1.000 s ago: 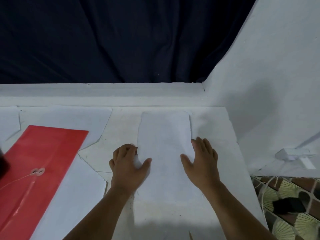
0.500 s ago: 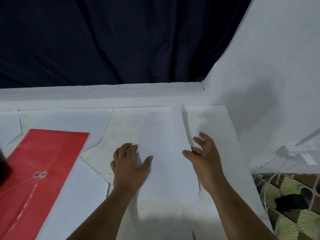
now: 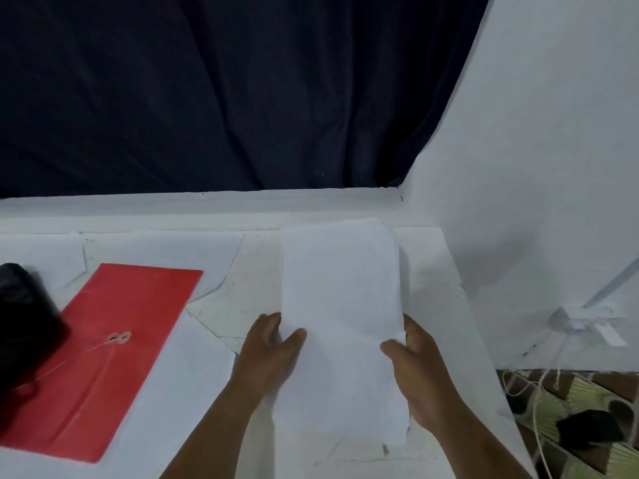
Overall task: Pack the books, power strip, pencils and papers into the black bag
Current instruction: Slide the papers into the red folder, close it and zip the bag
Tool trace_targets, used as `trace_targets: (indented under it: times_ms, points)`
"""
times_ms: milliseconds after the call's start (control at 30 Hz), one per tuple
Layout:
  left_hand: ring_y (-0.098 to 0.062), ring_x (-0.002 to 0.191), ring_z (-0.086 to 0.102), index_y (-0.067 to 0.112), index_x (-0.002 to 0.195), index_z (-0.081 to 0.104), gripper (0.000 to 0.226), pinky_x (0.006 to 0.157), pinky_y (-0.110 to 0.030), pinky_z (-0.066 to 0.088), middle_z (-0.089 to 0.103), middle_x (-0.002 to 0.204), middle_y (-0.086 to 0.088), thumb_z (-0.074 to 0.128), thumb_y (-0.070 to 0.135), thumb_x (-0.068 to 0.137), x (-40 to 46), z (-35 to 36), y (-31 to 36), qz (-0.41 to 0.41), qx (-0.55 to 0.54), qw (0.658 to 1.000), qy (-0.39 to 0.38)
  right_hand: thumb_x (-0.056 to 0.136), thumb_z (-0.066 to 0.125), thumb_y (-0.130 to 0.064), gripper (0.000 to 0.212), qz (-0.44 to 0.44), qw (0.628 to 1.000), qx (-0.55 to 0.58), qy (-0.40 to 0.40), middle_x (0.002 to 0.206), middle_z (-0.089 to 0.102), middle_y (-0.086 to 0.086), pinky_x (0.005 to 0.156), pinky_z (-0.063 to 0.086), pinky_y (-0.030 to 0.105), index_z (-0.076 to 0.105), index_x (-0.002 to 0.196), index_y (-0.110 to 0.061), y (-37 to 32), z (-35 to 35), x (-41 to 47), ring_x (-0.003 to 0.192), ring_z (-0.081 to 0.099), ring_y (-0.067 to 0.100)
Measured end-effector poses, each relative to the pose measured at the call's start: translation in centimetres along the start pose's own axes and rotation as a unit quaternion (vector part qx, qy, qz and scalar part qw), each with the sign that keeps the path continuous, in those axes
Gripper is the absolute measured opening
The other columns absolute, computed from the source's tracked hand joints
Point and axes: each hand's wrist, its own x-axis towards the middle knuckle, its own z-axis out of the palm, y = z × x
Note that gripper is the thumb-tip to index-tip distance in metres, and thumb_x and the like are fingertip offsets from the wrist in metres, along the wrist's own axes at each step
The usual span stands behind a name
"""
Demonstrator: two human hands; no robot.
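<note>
Both hands clamped on one stack of white papers (image 3: pixel 340 305), held between them above the white table (image 3: pixel 428 271). Left hand (image 3: pixel 273 354) gripping the stack's left edge, thumb lying across the top sheet, fingers curled beneath. Right hand (image 3: pixel 415 371) gripping the right edge the same way, thumb on top, fingers hidden behind the paper. Stack tilted, far end raised toward the dark curtain (image 3: pixel 242 91), near end low between the wrists. More white sheets (image 3: pixel 162 250) lying flat on the table to the left, well apart from the held stack. Red string-tie envelope (image 3: pixel 103 357) resting on those sheets. Black bag (image 3: pixel 24 316) at the left frame edge, overlapping the envelope's near-left corner, only partly in view. White wall (image 3: pixel 536 167) at right, patterned floor (image 3: pixel 587 426) below it.
</note>
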Motion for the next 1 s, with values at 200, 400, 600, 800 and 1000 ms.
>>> trace_targets:
  times_ms: [200,400,600,800,1000]
  points:
    - [-0.011,0.055,0.052,0.011,0.074,0.060,0.019,0.052,-0.017,0.043,0.057,0.056,0.009,0.070,0.009,0.090,-5.6,-3.3,-0.2,0.010,-0.200,0.980,0.009,0.088,0.051,0.003,0.044,-0.056,0.998,-0.026,-0.024,0.102,0.074,-0.014,0.091,0.057,0.044,0.065,0.109,-0.034,-0.6,0.7,-3.5,0.092,0.071,0.012]
    - [-0.022,0.094,0.070,0.026,0.096,0.065,0.006,0.088,-0.047,0.055,0.074,0.094,0.007,0.067,0.020,0.094,-6.7,-6.3,1.2,0.096,-0.182,0.977,0.055,0.091,0.054,-0.005,0.035,-0.156,0.982,-0.104,-0.002,0.095,0.067,-0.027,0.070,0.047,0.011,0.055,0.108,-0.036,-2.6,2.9,-6.1,0.086,0.064,-0.002]
    - [0.007,0.099,0.063,0.036,0.118,0.057,0.027,0.080,-0.017,0.050,0.067,0.107,0.025,0.066,0.028,0.094,-8.3,-8.3,1.6,0.231,-0.117,0.958,0.124,0.095,0.055,-0.005,0.042,-0.262,0.954,-0.125,0.080,0.102,0.056,-0.039,0.080,0.043,-0.002,0.043,0.126,-0.031,-3.6,5.9,-8.5,0.099,0.053,-0.024]
    - [0.020,0.091,0.059,0.045,0.108,0.047,0.025,0.068,-0.001,0.044,0.059,0.101,0.048,0.061,0.034,0.090,-9.8,-9.3,0.9,0.311,-0.101,0.935,0.136,0.090,0.068,-0.015,0.043,-0.286,0.944,-0.093,0.139,0.106,0.060,-0.026,0.073,0.052,0.008,0.041,0.120,-0.030,-3.3,8.3,-10.1,0.096,0.061,-0.010]
    - [0.024,0.093,0.057,0.045,0.110,0.046,0.033,0.071,0.002,0.042,0.060,0.100,0.032,0.067,0.033,0.088,-10.2,-10.0,1.0,0.328,-0.133,0.926,0.130,0.088,0.072,-0.018,0.040,-0.293,0.925,-0.103,0.218,0.090,0.058,-0.025,0.062,0.054,0.011,0.041,0.106,-0.036,-3.7,9.2,-11.8,0.090,0.060,-0.014]
